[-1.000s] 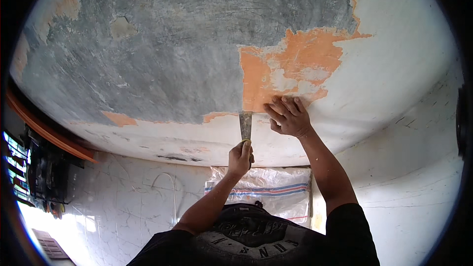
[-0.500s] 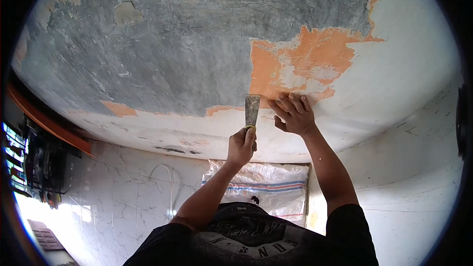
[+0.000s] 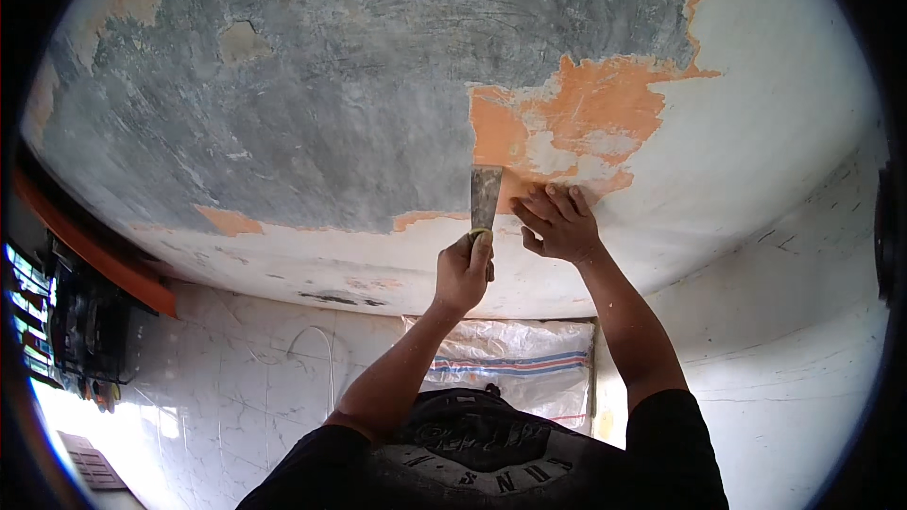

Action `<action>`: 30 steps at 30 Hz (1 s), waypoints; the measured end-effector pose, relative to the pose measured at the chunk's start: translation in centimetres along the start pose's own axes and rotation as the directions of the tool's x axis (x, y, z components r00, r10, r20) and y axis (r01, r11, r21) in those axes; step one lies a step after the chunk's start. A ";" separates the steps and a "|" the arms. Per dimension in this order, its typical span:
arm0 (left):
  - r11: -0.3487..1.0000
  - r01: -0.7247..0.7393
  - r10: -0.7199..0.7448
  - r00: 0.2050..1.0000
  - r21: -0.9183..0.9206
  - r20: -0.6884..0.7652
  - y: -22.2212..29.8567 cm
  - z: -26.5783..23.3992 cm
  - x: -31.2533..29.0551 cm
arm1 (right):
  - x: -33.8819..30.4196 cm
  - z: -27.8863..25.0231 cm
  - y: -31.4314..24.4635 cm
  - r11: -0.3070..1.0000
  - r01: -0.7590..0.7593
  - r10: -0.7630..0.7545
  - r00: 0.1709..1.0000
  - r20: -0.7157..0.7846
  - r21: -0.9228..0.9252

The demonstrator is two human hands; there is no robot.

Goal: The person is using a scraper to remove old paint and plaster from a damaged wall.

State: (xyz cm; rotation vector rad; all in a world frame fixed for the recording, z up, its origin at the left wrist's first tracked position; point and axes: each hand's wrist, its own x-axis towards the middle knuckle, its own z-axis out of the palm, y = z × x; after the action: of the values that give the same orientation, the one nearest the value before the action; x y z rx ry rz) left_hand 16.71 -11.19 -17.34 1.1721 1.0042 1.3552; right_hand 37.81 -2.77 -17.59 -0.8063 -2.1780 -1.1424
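Note:
My left hand (image 3: pixel 463 274) is closed round the handle of a scraper (image 3: pixel 486 196), whose flat, worn metal blade points up and lies against the wall. The blade's edge is at the border between bare grey plaster (image 3: pixel 331 132) and a patch of orange paint (image 3: pixel 501 132). To the right, my right hand (image 3: pixel 559 222) rests on the wall with its fingers spread, at the lower edge of the orange patch. It holds nothing. White paint (image 3: pixel 756 113) covers the wall around the stripped area.
A striped, whitish woven plastic sheet (image 3: pixel 515 359) hangs below, between my arms. Marbled white tiles (image 3: pixel 236 368) line the lower left, with a thin pale cable (image 3: pixel 331 359) in front. At the far left are an orange-brown ledge (image 3: pixel 104 260) and dark hanging items (image 3: pixel 90 321).
The scraper's blade has moved up a little along the grey and orange border. My right hand stays spread on the wall, and the view has shifted slightly.

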 end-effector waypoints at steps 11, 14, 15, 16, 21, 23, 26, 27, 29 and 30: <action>0.992 0.109 -0.104 0.991 0.057 -0.083 -9.4 -1.5 -2.9 | 0.3 0.2 0.3 0.999 0.020 -0.020 1.000 -0.018 -0.034; 0.993 0.119 -0.117 0.991 0.019 -0.062 -6.9 -0.7 -2.3 | -0.2 0.4 0.4 0.998 0.022 -0.023 1.000 -0.019 -0.054; 0.995 0.097 -0.097 0.995 0.014 -0.032 -5.3 -0.3 -1.7 | -0.3 0.5 0.5 0.998 0.022 -0.023 1.000 -0.014 -0.057; 0.997 0.077 -0.077 0.997 0.010 -0.007 -3.6 0.0 -1.4 | -0.3 0.4 0.4 0.998 0.022 -0.023 1.000 -0.010 -0.056; 0.997 0.046 -0.046 0.999 -0.056 0.005 -1.8 0.5 -1.0 | 0.0 0.3 0.5 0.999 0.024 -0.025 1.000 -0.008 -0.047; 0.991 0.087 -0.091 0.995 -0.105 -0.038 -4.4 -0.1 -1.6 | 0.2 0.2 0.4 0.999 0.021 -0.022 1.000 -0.015 -0.049; 0.988 0.136 -0.141 0.988 -0.077 -0.059 -8.0 -1.4 -3.0 | 0.2 0.2 0.4 1.000 0.016 -0.017 1.000 -0.017 -0.023; 0.988 0.133 -0.137 0.989 -0.075 -0.056 -8.3 -1.8 -2.8 | 0.2 0.3 0.4 1.000 0.021 -0.021 1.000 -0.011 -0.017; 0.991 0.122 -0.121 0.992 0.053 -0.027 -7.2 -2.0 -2.5 | 0.1 0.3 0.3 1.000 0.024 -0.024 1.000 -0.004 -0.012; 0.993 0.109 -0.108 0.994 0.036 -0.014 -6.7 -1.9 -2.2 | 0.0 0.4 0.3 0.999 0.023 -0.023 1.000 -0.006 -0.024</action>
State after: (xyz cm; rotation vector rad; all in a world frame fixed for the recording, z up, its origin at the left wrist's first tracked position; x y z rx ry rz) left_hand 16.00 -12.52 -24.51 1.1211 1.0901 1.2641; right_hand 37.94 -2.30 -17.60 -0.7883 -2.1775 -1.1831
